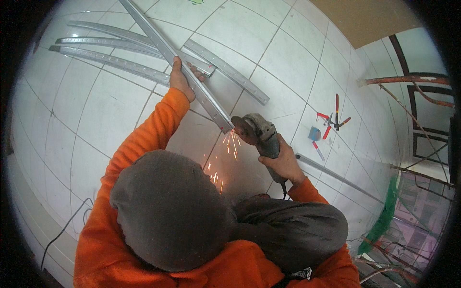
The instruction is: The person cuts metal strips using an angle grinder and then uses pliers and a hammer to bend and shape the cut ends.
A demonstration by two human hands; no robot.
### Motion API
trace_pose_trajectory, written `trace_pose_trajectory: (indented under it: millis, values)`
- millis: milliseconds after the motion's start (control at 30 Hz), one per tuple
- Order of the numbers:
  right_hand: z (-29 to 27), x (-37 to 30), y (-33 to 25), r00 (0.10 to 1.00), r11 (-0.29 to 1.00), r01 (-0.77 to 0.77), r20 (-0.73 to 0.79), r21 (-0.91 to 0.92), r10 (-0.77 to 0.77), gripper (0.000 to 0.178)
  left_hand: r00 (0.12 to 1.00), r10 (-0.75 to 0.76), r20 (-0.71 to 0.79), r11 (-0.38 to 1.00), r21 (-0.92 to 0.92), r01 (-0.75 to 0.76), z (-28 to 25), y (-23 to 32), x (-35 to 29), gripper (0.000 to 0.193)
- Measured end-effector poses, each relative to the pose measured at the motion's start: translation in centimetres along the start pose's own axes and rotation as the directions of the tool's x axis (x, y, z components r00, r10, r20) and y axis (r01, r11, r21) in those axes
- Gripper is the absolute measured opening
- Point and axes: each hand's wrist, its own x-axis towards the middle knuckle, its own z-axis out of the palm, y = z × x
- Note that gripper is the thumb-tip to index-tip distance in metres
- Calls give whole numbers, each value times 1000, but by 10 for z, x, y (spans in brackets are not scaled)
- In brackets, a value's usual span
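Many sparks [232, 140] fly as the left hand [182, 83] grips a metal strip [206, 102] and the right hand [284, 161] clasps a grinder [263, 137], its disc [244, 130] at the strip's near end.

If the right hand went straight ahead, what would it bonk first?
Probably the held metal strip, since sparks fly where its end meets the grinder in the right hand, though depth is unclear.

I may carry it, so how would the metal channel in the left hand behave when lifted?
The metal channel is likely stiff, running nearly straight past the left hand. It looks thin-walled, so probably light for its length. Its shiny surface may be somewhat slippery.
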Motion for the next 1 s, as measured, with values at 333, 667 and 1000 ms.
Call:
trace_pose_trajectory:
  millis: [333,667,1000]
  values:
    - [0,-1,4,995,990,72,-72,117,-64,69,999,-36,19,999,-37,37,-2,-8,-9,57]
    - [-2,-15,1,998,993,14,-64,119,-6,70,994,27,-104,999,-19,-29,11,-11,-6,48]
    - [4,-11,7,998,999,49,-37,9,-49,71,999,-30,20,996,-84,31,3,-4,4,51]
